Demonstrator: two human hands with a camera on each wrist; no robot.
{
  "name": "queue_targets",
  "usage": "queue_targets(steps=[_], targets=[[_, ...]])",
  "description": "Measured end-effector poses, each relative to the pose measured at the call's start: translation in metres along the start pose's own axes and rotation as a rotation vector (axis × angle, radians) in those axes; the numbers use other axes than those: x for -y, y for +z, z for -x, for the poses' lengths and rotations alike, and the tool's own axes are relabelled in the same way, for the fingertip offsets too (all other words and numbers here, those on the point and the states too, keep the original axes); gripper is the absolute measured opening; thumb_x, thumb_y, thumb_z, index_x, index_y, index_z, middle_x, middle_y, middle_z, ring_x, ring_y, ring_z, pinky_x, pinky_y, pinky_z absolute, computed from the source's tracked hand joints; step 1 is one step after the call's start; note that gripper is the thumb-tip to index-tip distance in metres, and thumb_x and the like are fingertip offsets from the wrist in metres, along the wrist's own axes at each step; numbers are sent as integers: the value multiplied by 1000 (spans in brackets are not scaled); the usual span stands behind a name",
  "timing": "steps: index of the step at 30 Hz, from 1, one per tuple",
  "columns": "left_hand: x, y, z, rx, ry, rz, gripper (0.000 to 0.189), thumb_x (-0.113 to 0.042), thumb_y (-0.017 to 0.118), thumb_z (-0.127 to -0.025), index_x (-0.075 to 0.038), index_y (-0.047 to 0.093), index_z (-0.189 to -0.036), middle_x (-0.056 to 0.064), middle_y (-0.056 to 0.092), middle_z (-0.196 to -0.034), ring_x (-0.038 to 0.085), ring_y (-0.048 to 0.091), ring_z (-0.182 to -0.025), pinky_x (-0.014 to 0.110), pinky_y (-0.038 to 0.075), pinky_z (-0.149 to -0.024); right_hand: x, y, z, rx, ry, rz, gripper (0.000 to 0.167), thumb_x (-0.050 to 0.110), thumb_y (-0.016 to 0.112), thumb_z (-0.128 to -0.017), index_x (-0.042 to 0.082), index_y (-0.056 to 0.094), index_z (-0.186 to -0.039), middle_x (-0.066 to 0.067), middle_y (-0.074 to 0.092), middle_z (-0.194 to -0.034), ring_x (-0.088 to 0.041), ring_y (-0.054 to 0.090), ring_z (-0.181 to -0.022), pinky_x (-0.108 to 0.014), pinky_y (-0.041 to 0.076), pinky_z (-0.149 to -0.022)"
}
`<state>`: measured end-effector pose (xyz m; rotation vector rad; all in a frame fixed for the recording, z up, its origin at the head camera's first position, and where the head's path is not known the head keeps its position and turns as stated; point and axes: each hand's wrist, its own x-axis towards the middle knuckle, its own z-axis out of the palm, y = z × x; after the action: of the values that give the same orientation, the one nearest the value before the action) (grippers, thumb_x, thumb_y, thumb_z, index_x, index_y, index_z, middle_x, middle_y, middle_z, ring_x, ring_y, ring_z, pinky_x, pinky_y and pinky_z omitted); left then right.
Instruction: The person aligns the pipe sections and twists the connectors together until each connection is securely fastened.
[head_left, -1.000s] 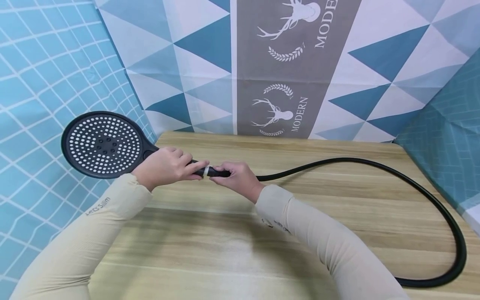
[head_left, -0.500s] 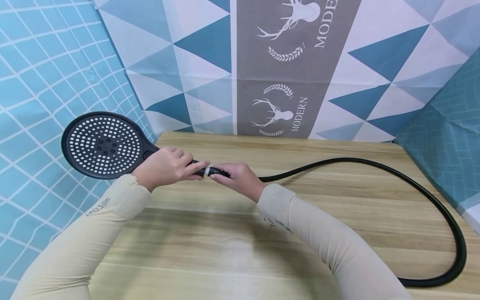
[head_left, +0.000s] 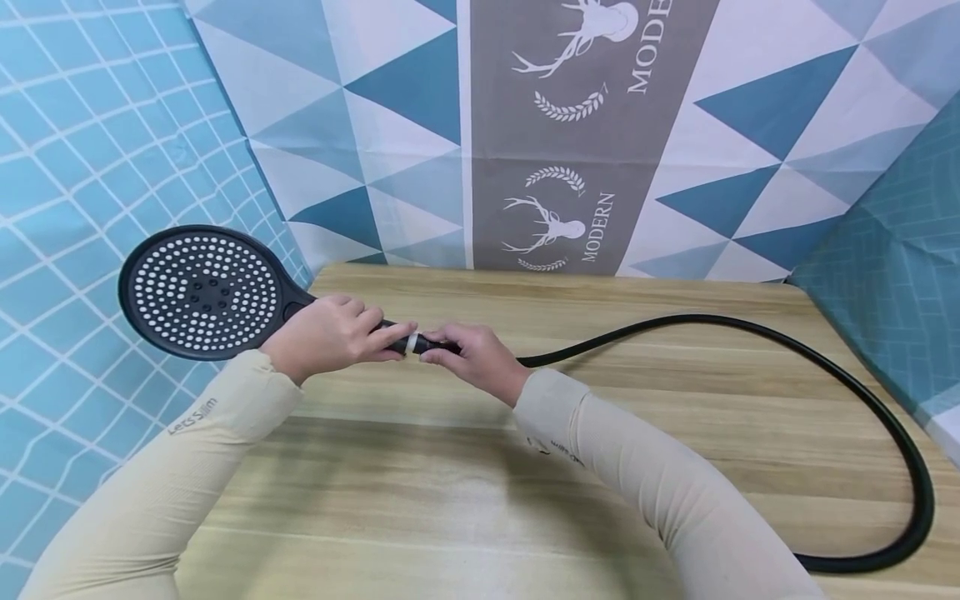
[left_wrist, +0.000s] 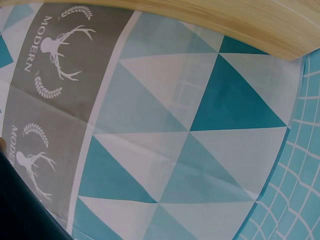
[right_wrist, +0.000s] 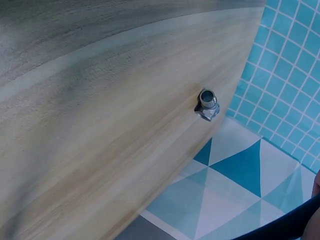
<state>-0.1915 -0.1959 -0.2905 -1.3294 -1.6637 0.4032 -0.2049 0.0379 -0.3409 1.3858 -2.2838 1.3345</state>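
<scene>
A black shower head (head_left: 198,292) with many white nozzles is held above the left end of the wooden table, its face toward me. My left hand (head_left: 330,337) grips its handle. My right hand (head_left: 480,354) pinches the black end fitting of the shower hose (head_left: 705,319) between thumb and fingers. A pale ring (head_left: 412,342) shows where handle and fitting meet; how they are joined inside is hidden. From the right hand the hose runs to the right and loops back toward the front. In the right wrist view, part of a black shape (right_wrist: 285,225) crosses the lower corner.
On the wooden table (head_left: 480,467) lies a small shiny metal fitting (right_wrist: 207,102), seen in the right wrist view. A patterned sheet (head_left: 405,117) stands behind the table. Blue tile-patterned sheets flank it on the left (head_left: 60,208) and right (head_left: 885,275).
The right hand's fingers have shifted slightly around the hose fitting. The shower head has tipped a little to the left. Both hands keep their hold.
</scene>
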Motion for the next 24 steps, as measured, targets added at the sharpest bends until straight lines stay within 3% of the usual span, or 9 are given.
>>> queue_targets(steps=[4,8,14,24], targets=[[-1,1,1,-15,1,3,43,-36,33,-105,-9,66,-106,5,46,-62,17,37,-40,26,31,-40,0,3,0,-74,-82,36,15,3,77,-79,-2,70,-91,-14,71,-90,-12,63,-68,-16,49,-61],[-3,2,1,-23,-11,10,42,-35,35,-105,-9,67,-105,5,46,-61,17,38,-41,26,32,-40,1,4,1,-108,-116,86,17,1,77,-77,-3,71,-93,-13,71,-88,-15,68,-70,-15,50,-64],[-4,5,2,-11,-17,-5,44,-35,33,-106,-8,67,-106,5,47,-62,18,40,-41,27,33,-40,-1,5,2,-91,-19,-1,21,2,74,-82,-5,70,-102,-15,71,-92,-15,68,-74,-18,52,-65],[-4,6,3,-7,-6,-18,44,-35,33,-106,-8,67,-105,5,47,-61,17,39,-40,26,33,-40,-1,3,-1,-33,99,-48,26,8,72,-86,-6,69,-107,-16,70,-98,-9,65,-72,-20,52,-62]])
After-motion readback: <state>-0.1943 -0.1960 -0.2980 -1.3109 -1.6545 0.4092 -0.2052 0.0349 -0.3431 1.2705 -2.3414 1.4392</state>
